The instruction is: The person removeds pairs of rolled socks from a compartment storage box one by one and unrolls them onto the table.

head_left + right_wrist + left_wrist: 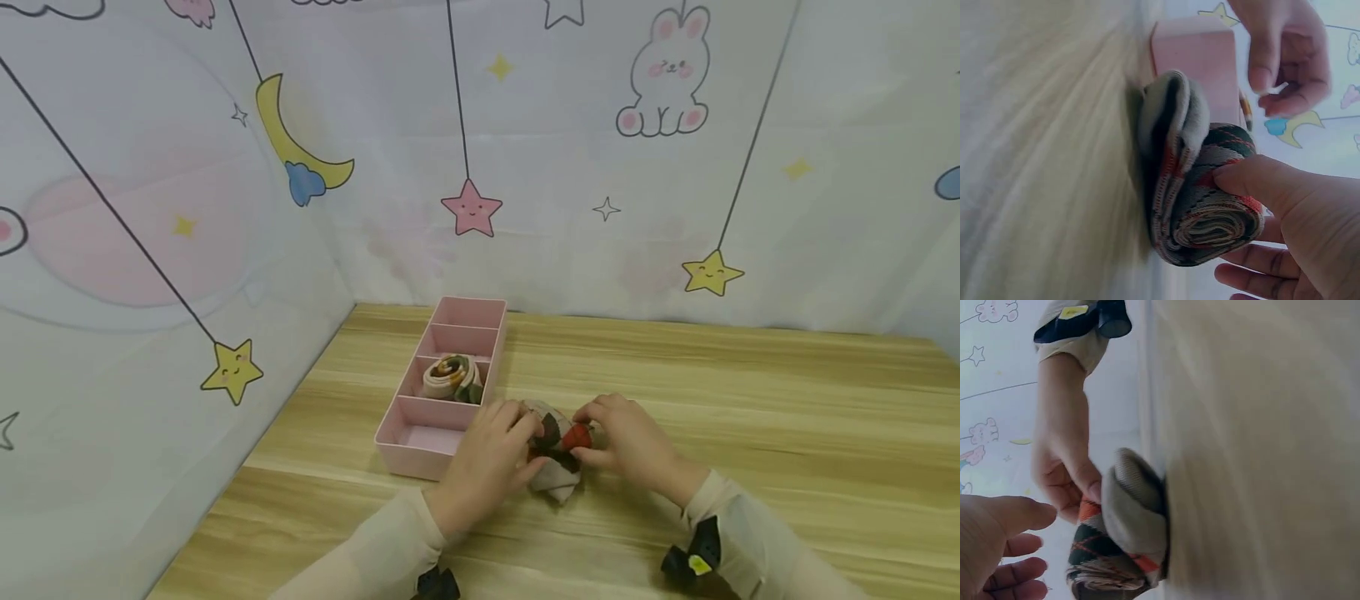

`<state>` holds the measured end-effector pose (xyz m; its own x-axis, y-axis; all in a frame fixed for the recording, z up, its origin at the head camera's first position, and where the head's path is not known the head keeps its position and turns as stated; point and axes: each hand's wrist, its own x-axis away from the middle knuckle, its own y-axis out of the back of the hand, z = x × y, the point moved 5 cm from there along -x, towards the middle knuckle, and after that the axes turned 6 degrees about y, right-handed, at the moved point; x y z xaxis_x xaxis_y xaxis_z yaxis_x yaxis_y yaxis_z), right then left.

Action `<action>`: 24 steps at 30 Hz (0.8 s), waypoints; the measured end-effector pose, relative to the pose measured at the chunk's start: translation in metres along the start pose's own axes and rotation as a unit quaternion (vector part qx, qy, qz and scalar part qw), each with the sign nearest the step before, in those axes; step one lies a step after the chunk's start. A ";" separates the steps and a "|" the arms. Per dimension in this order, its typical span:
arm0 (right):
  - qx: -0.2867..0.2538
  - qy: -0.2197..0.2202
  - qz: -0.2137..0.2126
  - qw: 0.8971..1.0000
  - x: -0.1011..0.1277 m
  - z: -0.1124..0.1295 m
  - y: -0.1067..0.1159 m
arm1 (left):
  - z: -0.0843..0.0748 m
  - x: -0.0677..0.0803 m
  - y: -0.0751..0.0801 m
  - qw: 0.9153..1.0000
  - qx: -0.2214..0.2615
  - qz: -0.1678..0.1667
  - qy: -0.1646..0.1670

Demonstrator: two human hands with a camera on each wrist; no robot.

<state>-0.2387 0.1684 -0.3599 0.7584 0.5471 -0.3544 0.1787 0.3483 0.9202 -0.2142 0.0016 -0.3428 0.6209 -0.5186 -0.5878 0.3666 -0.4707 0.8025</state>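
A grey sock [557,483] with dark and red diamonds lies on the wooden table, mostly wound into a roll with a loose grey end folded beside it. My right hand [633,437] grips the roll; in the right wrist view its thumb [1241,178] presses on one side and the other fingers are partly hidden behind. My left hand [483,454] is at the roll's other side. In the left wrist view this hand [997,544] is apart from the sock, thumb and fingers loosely bent with nothing between them.
A pink box [420,462] with several compartments stands just left of the sock, close to the left hand. One compartment holds a cream, green and brown rolled sock [450,379]. A patterned cloth wall [570,250] rises behind the table [750,400] and along its left side.
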 end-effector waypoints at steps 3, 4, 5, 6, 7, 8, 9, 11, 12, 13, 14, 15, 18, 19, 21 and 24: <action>-0.001 -0.003 0.011 1.000 -0.002 -0.001 0.002 | -0.003 0.004 -0.003 1.000 0.013 0.012 -0.008; 0.000 -0.002 0.013 1.000 -0.003 -0.001 0.003 | -0.004 0.005 -0.004 1.000 0.013 0.023 -0.010; 0.001 -0.002 0.014 1.000 -0.003 -0.002 0.003 | -0.005 0.006 -0.006 0.999 0.012 0.040 -0.011; 0.001 -0.002 0.016 1.000 -0.004 -0.002 0.003 | -0.006 0.007 -0.008 0.998 0.011 0.059 -0.010; 0.003 -0.001 0.015 1.000 -0.004 -0.002 0.004 | -0.007 0.008 -0.010 0.997 0.010 0.076 -0.010; 0.002 -0.001 0.015 1.000 -0.004 -0.002 0.004 | -0.007 0.009 -0.013 0.996 0.006 0.091 -0.010; 0.002 0.001 0.015 1.000 -0.005 -0.002 0.005 | -0.008 0.010 -0.015 0.995 0.000 0.102 -0.011; 0.001 0.002 0.016 1.000 -0.005 -0.003 0.005 | -0.008 0.012 -0.018 0.993 -0.013 0.117 -0.015; 0.000 0.001 0.017 1.000 -0.005 -0.003 0.005 | -0.008 0.012 -0.020 0.993 -0.017 0.120 -0.017; 0.000 0.001 0.018 1.000 -0.005 -0.003 0.005 | -0.009 0.013 -0.021 0.992 -0.025 0.121 -0.021; 0.001 0.000 0.019 1.000 -0.006 -0.004 0.005 | -0.009 0.014 -0.022 0.992 -0.031 0.122 -0.025; 0.001 -0.002 0.020 1.000 -0.006 -0.004 0.005 | -0.009 0.014 -0.024 0.991 -0.035 0.125 -0.028; 0.008 -0.007 0.020 1.000 -0.007 -0.006 0.005 | -0.009 0.016 -0.027 0.989 -0.036 0.141 -0.039; 0.009 -0.007 0.017 1.000 -0.007 -0.006 0.005 | -0.009 0.017 -0.028 0.988 -0.037 0.147 -0.041; 0.010 -0.009 0.007 1.000 -0.008 -0.006 0.006 | -0.008 0.018 -0.030 0.986 -0.032 0.158 -0.044; 0.008 -0.006 -0.016 1.000 -0.009 -0.006 0.007 | -0.008 0.019 -0.032 0.986 -0.028 0.161 -0.045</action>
<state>-0.2485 0.1706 -0.3510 0.7599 0.5261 -0.3817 0.2134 0.3527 0.9111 -0.2087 0.0126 -0.3786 0.6488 -0.6964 -0.3066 0.2003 -0.2324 0.9518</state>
